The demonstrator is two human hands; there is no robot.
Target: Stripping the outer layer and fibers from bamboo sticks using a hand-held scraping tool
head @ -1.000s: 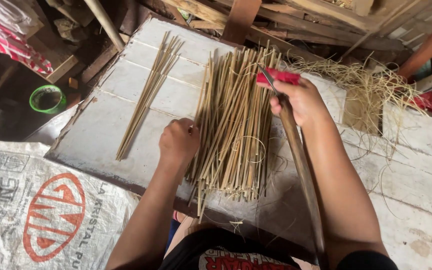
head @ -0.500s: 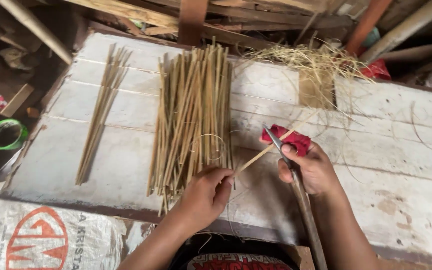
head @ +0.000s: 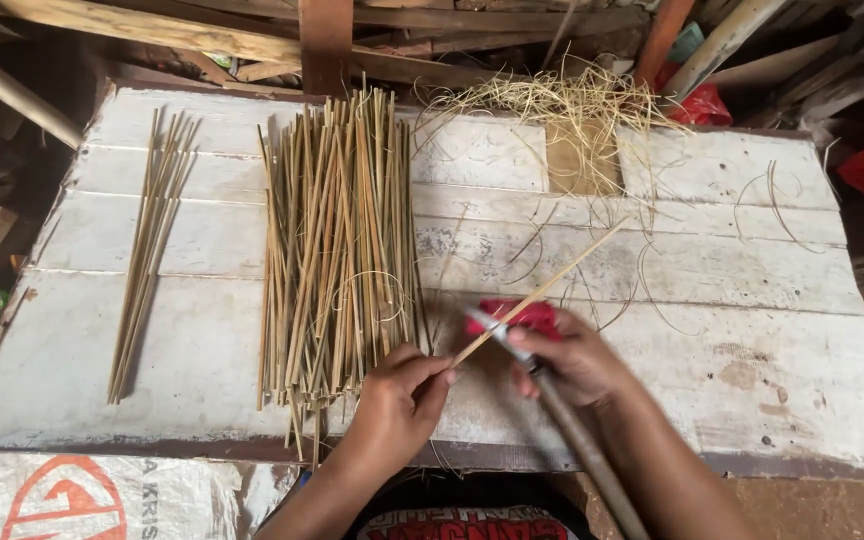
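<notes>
A thin pale bamboo stick [head: 542,292] lies slanted, its near end pinched at the left fingers [head: 430,372], its far end pointing up to the right over the white plank counter [head: 732,290]. A knife [head: 512,335] with a red cloth wrap and long wooden handle crosses the stick's near part, its blade laid against it, handle running down toward the person.

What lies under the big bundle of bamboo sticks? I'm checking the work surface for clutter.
The big bundle rests on the white plank board. A thin curled shaving lies across the sticks. Whatever may lie beneath the bundle is covered.
</notes>
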